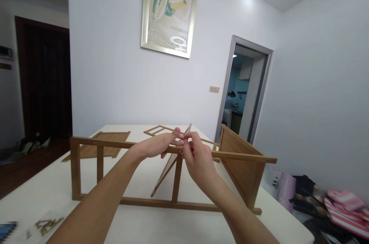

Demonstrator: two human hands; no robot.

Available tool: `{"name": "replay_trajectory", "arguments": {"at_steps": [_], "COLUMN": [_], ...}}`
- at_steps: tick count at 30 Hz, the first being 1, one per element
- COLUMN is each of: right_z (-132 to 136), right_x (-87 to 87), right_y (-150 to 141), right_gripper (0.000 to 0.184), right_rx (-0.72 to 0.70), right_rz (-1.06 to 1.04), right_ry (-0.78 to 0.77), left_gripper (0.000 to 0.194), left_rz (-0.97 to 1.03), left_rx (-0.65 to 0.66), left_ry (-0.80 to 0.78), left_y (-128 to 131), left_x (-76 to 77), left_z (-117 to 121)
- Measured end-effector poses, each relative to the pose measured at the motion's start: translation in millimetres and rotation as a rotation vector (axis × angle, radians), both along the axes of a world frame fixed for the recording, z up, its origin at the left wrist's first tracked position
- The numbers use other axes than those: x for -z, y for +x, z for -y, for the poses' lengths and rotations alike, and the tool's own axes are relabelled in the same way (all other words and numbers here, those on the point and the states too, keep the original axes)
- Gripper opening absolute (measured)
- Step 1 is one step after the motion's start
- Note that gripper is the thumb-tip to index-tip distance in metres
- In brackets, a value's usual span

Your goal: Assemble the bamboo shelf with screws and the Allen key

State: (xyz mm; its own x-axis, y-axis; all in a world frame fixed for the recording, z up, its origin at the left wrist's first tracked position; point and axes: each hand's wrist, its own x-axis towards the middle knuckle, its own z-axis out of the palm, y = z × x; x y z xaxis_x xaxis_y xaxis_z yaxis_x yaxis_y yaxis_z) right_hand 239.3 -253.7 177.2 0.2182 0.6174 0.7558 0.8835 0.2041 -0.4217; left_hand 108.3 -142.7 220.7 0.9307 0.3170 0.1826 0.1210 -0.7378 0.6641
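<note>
A bamboo rack frame (86, 142) stands on its side on the white table (43, 198), with a solid end panel (245, 159) at its right. My left hand (160, 144) rests on the frame's top rail, fingers closed over the top of a thin wooden panel (165, 171) that leans inside the frame. My right hand (197, 159) is closed in a pinch at the same spot on the rail, fingertips meeting the left hand's. What the right fingers pinch is too small to name.
A flat bamboo panel (98, 147) and a thin open frame (157, 130) lie at the table's far side. A small bag of hardware (46, 225) sits at the near left. Bags and cloth (325, 201) are piled right of the table. A person stands in the far doorway (230, 105).
</note>
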Motion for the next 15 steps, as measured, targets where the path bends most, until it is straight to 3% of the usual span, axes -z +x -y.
{"name": "replay_trajectory", "arguments": {"at_steps": [4, 7, 12, 15], "right_z": [4, 6, 10, 9], "right_x": [-2.6, -6.7, -10.5, -9.7], "right_y": [5, 5, 4, 5], "right_gripper": [0.016, 0.016, 0.021, 0.019], "right_rx": [-0.109, -0.134, -0.146, -0.145], "right_rz": [-0.125, -0.118, -0.023, 0.007], "right_ry": [-0.026, -0.06, -0.076, -0.064], "left_gripper": [0.076, 0.074, 0.051, 0.041], "left_rz": [-0.055, -0.126, -0.327, -0.417], "left_rx": [0.017, -0.003, 0.076, 0.046], "left_ry": [0.074, 0.017, -0.087, -0.057], "left_y": [4, 5, 14, 38], "left_x": [-1.1, -3.7, -25.3, -37.8], "left_z": [-2, -8, -19, -26]}}
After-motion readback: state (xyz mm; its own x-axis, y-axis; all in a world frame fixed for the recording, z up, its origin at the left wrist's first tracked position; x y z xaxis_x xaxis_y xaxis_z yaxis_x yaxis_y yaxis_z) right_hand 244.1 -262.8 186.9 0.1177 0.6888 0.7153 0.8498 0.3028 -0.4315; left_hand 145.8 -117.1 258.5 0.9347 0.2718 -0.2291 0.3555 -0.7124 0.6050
